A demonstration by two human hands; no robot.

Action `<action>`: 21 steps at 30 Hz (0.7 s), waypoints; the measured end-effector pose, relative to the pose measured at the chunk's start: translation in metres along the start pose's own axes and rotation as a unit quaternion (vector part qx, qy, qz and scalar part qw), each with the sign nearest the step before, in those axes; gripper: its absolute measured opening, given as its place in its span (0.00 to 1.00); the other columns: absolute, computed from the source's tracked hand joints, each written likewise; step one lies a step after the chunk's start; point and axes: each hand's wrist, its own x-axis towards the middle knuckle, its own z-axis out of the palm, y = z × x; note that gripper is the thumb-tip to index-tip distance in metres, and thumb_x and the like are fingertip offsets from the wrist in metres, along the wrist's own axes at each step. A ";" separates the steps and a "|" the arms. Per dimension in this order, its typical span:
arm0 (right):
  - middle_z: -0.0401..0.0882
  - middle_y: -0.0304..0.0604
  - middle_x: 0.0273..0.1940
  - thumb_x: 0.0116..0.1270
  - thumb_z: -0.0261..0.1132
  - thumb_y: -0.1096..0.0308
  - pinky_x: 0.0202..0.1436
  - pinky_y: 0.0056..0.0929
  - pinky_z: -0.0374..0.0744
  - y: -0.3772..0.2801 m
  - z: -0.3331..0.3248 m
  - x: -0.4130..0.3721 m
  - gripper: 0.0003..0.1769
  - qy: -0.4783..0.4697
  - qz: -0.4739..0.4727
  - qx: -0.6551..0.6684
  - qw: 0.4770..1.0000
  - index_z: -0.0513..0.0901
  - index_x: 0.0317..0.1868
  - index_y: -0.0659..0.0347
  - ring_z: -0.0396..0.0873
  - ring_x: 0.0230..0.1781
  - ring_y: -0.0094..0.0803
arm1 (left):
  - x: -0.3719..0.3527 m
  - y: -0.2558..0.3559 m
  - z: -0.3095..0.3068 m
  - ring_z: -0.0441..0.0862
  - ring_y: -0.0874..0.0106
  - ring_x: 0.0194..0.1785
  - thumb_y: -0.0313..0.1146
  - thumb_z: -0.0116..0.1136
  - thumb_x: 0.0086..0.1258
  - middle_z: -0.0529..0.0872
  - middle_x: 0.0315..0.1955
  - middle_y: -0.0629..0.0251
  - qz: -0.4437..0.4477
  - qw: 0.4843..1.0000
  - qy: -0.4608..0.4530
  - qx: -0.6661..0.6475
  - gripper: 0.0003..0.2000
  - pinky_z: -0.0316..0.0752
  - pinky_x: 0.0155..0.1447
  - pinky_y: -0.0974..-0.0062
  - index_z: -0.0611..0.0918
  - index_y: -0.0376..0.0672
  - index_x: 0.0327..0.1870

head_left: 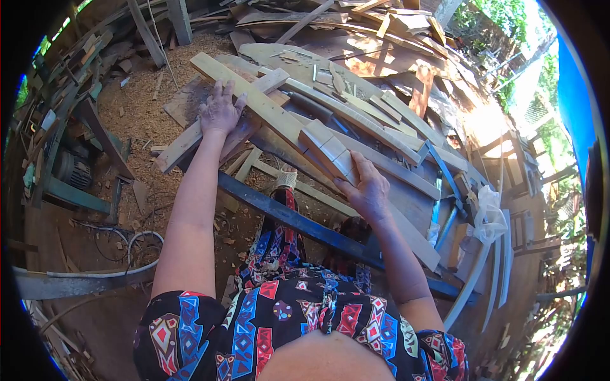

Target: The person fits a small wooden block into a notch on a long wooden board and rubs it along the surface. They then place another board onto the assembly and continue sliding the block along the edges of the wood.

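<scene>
My left hand [221,109] rests with its fingers spread on the upper part of a long pale board [267,109], which slants down to the right over crossing wooden pieces. Near the middle of that board lies a row of small wooden blocks [327,150] set side by side. My right hand [367,185] is closed round the lower right end of the blocks, thumb on the near side and fingers on the far side. Under my left wrist, a shorter wooden piece [180,150] sticks out to the left.
A dark metal beam [286,219] runs along the bench's near side. More boards, a blue metal frame [445,166] and a clear plastic bag [490,214] lie right. Scrap wood [286,18] is piled behind. A motor [74,170] and white cable [147,233] are at left.
</scene>
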 end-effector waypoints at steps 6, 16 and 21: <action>0.79 0.49 0.52 0.52 0.72 0.55 0.52 0.43 0.76 0.000 -0.001 0.001 0.38 -0.001 0.008 0.002 1.000 0.71 0.62 0.60 0.79 0.52 0.45 | 0.000 0.001 -0.001 0.74 0.52 0.62 0.58 0.42 0.71 0.61 0.71 0.59 -0.003 1.000 -0.001 0.001 0.29 0.69 0.62 0.49 0.64 0.57 0.70; 0.82 0.55 0.49 0.51 0.74 0.55 0.54 0.41 0.76 0.002 -0.003 0.011 0.37 0.047 0.146 0.095 0.984 0.75 0.60 0.61 0.81 0.49 0.49 | 0.000 0.002 -0.002 0.74 0.52 0.62 0.59 0.42 0.71 0.61 0.71 0.61 -0.013 1.000 -0.014 0.001 0.29 0.68 0.62 0.49 0.64 0.58 0.70; 0.83 0.53 0.48 0.52 0.75 0.57 0.53 0.35 0.76 0.020 0.006 0.013 0.35 0.062 0.154 0.165 0.972 0.76 0.59 0.65 0.81 0.48 0.40 | 0.000 0.001 -0.001 0.74 0.52 0.62 0.59 0.42 0.71 0.61 0.71 0.61 -0.011 1.000 -0.010 -0.008 0.30 0.68 0.63 0.48 0.64 0.58 0.70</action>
